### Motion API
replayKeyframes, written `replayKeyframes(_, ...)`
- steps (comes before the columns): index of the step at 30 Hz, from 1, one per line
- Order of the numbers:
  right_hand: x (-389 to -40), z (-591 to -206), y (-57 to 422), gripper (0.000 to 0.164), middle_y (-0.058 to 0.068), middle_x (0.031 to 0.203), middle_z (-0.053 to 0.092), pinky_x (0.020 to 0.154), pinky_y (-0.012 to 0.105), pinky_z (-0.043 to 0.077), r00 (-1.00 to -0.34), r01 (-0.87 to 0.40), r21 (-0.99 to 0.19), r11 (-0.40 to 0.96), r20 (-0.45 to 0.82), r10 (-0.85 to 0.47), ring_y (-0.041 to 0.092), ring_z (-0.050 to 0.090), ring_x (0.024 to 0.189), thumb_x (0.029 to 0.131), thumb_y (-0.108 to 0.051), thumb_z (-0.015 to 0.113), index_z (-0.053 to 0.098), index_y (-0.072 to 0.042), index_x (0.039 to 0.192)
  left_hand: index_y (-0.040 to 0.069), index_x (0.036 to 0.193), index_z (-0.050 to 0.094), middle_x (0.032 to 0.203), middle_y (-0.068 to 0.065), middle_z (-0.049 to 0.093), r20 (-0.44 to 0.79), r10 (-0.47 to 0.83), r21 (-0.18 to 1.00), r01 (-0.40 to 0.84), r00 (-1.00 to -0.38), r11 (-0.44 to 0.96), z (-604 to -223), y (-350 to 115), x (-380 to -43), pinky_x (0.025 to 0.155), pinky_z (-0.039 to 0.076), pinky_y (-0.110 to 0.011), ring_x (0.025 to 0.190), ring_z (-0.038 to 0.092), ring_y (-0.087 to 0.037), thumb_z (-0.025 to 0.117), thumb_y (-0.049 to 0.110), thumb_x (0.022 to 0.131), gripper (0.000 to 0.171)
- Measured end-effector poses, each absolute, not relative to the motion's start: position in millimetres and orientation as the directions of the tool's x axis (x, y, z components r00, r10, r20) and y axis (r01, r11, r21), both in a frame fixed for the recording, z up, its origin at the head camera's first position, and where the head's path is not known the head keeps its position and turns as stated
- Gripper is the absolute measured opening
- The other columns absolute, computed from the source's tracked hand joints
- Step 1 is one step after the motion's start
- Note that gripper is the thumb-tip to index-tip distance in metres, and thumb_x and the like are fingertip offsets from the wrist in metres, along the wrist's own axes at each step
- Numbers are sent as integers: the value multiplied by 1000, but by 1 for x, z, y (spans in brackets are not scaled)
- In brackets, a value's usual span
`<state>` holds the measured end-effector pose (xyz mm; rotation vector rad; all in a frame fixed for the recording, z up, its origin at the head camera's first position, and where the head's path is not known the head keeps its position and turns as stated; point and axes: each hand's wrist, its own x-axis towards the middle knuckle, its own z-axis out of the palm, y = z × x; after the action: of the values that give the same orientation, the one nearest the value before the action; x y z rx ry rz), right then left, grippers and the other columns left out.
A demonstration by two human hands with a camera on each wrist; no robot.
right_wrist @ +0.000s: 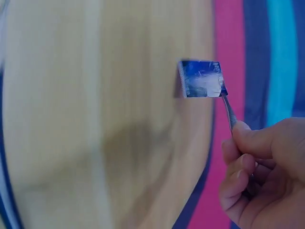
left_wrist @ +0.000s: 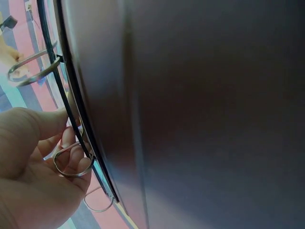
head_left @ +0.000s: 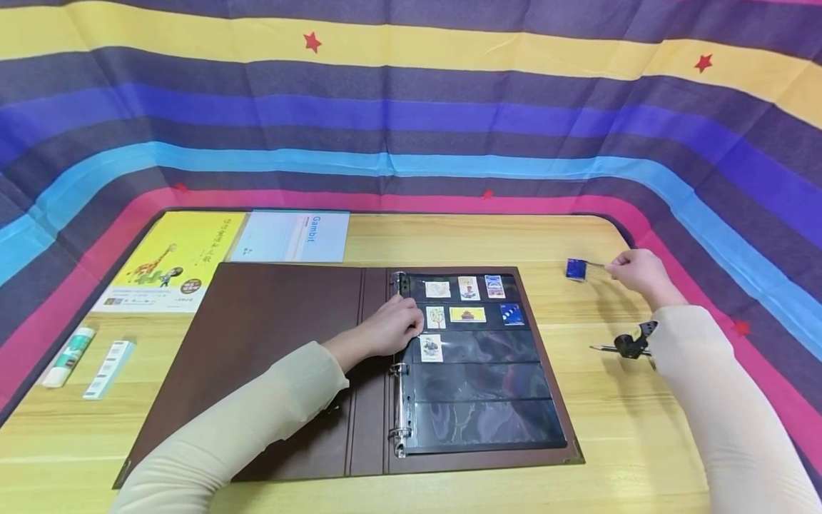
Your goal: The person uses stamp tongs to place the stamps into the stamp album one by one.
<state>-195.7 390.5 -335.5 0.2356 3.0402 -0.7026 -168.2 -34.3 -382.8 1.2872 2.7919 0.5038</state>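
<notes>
In my right hand (head_left: 638,275) I grip metal tweezers (right_wrist: 230,114) between thumb and fingers. At their tips is a blue stamp (right_wrist: 202,78) with a white perforated edge, held above the table at the right; whether it is one or a small stack I cannot tell. A brown ring-bound stamp album (head_left: 289,343) lies spread out, its black pocket page (head_left: 481,382) on the right side. Several stamps, including a yellow one (head_left: 467,315), sit in the upper rows. With curled fingers, my left hand (head_left: 392,325) pinches the page's inner edge beside the metal rings (left_wrist: 71,174).
Left of the album lie a glue stick (head_left: 69,357) and a small white-and-blue box (head_left: 109,369). Behind it are a yellow book (head_left: 173,260) and a pale Gambit pad (head_left: 292,235). A pencil (head_left: 602,348) shows partly behind a black wrist device (head_left: 632,344). Striped cloth rises behind the table.
</notes>
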Motion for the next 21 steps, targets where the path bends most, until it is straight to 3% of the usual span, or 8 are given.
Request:
replayKeyframes(6,-198,-326,343,30,19,79,54,49,30,34,-999,37,-560,828,-22,29,20,44,63,82,-26,47,52,4,88,17,60,44,66,7,37,114,749,295,742,-653,602,-383,-34,-169,66,24,-24,66,33,-11,52,2,72,21)
replayKeyframes(12,-191,-331,288,23,10,68,51,43,25,33,-991,-28,-670,742,-78,-108,13,40,52,81,-19,51,52,4,85,17,59,44,66,8,38,113,748,304,739,-654,601,-383,-34,-170,66,25,-23,66,33,-9,51,1,71,21)
replayKeyframes(21,-173,-354,238,17,11,67,50,44,25,34,-949,-40,-736,676,-182,-256,15,42,51,80,-16,52,53,1,80,17,60,43,66,7,38,111,748,316,737,-655,598,-384,-35,-170,67,24,-24,67,34,-10,52,3,72,21)
